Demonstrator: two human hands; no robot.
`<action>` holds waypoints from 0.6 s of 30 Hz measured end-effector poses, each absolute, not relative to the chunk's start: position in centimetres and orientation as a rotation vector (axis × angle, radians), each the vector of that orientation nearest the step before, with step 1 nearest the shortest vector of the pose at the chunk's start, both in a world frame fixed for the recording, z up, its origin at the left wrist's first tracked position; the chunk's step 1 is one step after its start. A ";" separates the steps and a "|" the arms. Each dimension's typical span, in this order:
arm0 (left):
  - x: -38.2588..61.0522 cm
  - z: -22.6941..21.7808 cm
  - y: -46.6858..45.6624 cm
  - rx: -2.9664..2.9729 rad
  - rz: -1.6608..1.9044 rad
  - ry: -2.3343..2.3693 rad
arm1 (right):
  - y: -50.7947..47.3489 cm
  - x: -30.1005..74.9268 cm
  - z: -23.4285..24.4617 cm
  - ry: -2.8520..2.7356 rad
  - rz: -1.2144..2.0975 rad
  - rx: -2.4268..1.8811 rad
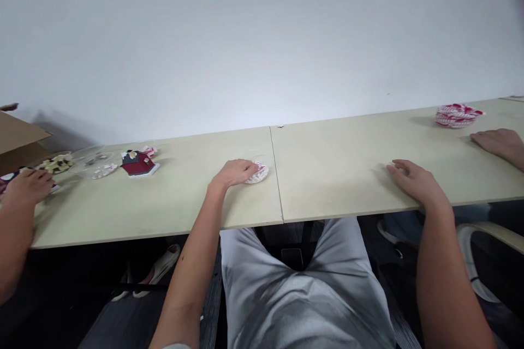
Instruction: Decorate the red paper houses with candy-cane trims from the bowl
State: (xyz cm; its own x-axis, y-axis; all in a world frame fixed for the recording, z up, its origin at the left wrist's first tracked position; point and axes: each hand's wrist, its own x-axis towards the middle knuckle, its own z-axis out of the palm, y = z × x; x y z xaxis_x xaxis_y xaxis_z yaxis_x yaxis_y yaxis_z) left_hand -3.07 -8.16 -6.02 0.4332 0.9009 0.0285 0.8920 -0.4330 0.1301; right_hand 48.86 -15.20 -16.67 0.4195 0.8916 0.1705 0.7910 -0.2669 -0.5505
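My left hand [232, 173] rests on the pale table [184, 202] with its fingers curled over a small white-and-red paper piece [259, 173] near the seam between the two tabletops. Only the right part of that piece shows. My right hand [411, 180] lies flat on the right tabletop, fingers stretched out and holding nothing. My grey trousers fill the bottom middle below the table edge.
A small red toy house [138, 163] stands at the left, beside clear plastic dishes [96, 162] and a cardboard box [18, 139]. Another person's hand [27, 185] is at far left, another hand [499, 143] at far right near a red-and-white pile [456, 115].
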 end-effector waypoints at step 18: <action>-3.3 -7.1 -8.1 2.533 0.262 1.435 | -14.8 49.3 -17.4 -1.428 0.196 -2.099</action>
State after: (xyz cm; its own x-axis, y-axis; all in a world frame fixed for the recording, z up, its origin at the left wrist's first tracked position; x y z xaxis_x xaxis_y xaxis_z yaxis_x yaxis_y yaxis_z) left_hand -3.31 -8.13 -7.10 0.5078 0.8602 0.0471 0.8212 -0.4999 0.2752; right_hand 49.34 -14.77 -17.38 0.4144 0.8882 0.1985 0.8019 -0.2532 -0.5412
